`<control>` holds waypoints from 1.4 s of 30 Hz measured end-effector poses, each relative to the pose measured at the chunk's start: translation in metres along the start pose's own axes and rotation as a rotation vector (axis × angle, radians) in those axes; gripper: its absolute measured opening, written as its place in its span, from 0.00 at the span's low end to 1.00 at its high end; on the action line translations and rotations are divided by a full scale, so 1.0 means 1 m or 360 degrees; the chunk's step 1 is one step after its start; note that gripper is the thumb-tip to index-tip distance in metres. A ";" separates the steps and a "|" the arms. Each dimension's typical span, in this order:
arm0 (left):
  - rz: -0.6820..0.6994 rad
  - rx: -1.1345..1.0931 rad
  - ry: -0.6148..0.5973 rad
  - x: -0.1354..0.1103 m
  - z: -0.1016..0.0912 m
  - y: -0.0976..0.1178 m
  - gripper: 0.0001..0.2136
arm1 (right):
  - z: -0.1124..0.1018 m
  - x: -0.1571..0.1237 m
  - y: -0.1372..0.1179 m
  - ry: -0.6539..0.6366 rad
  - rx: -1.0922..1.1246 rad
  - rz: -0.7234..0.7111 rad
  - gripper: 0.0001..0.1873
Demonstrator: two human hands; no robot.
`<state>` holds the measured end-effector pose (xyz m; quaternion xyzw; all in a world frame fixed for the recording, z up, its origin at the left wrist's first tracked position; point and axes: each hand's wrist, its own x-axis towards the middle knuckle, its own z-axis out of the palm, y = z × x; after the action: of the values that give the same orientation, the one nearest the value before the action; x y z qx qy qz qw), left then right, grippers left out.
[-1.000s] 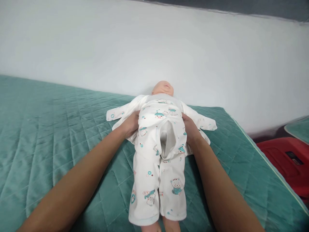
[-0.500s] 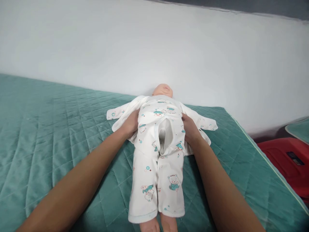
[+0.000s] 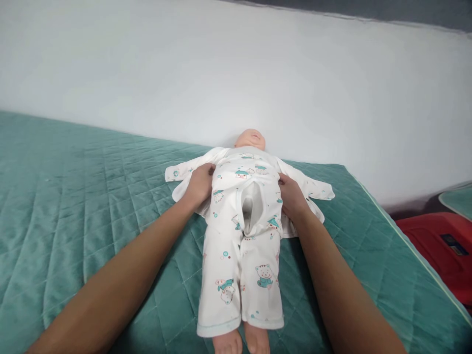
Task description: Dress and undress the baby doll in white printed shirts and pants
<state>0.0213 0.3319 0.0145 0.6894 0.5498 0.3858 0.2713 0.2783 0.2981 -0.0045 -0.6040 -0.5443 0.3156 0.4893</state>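
A baby doll (image 3: 250,139) lies on its back on the green quilted cover, feet towards me. It wears a white printed jacket (image 3: 315,188), spread open at both sides, and white open-crotch baby trousers (image 3: 221,265) drawn high up the body. My left hand (image 3: 201,186) is closed at the side of the trousers, thumb on top against the cloth. On the opposite side my right hand (image 3: 292,195) grips the trousers' edge, with its fingertips partly hidden behind the doll's body. The doll's bare feet (image 3: 241,340) stick out below the trouser legs.
The green quilted cover (image 3: 92,206) extends far to the left and ends in a pale-piped edge on the right. A white wall (image 3: 184,73) rises right behind the doll's head. Beyond the right edge stands a red plastic object (image 3: 435,246).
My left hand has shifted slightly up along the doll's side, and its thumb now shows on top. The right hand stays at the trousers; the doll lies almost the same.
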 end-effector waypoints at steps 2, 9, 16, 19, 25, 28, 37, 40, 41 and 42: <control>-0.0013 -0.0017 0.0045 0.000 0.001 0.000 0.07 | -0.001 0.002 0.002 0.0039 -0.0080 -0.0005 0.19; -0.0143 -0.0200 0.0213 0.000 0.000 0.004 0.05 | -0.003 0.009 0.008 0.0128 -0.0113 -0.0025 0.16; -0.0023 -0.0271 0.0184 0.001 -0.001 0.005 0.06 | -0.001 0.002 0.005 0.0105 0.0141 0.0180 0.16; 0.0064 -0.0230 0.0182 0.002 -0.002 0.004 0.09 | -0.004 -0.002 -0.005 0.0242 0.0032 0.0254 0.13; 0.0431 -0.0057 0.0190 0.012 -0.006 0.008 0.12 | -0.002 -0.007 -0.023 0.0649 -0.0218 -0.0191 0.10; 0.0652 -0.0088 -0.0065 0.020 -0.009 0.010 0.13 | 0.005 -0.003 -0.023 0.0508 0.0060 -0.0305 0.10; 0.0724 -0.0220 -0.0422 0.037 -0.011 0.008 0.09 | 0.008 0.009 -0.025 0.0033 0.0252 -0.0214 0.15; 0.0645 -0.0313 -0.0609 0.048 -0.015 0.008 0.08 | 0.003 0.011 -0.028 -0.0124 0.0135 -0.0204 0.16; 0.0618 -0.0321 -0.0660 0.052 -0.017 0.009 0.09 | 0.001 0.013 -0.030 -0.0175 0.0076 -0.0212 0.15; 0.0598 -0.0320 -0.0700 0.055 -0.019 0.010 0.10 | 0.000 0.014 -0.031 -0.0213 0.0010 -0.0225 0.15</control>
<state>0.0164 0.3816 0.0461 0.8157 0.2998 0.3233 0.3744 0.2708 0.3091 0.0265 -0.5400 -0.6162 0.3216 0.4746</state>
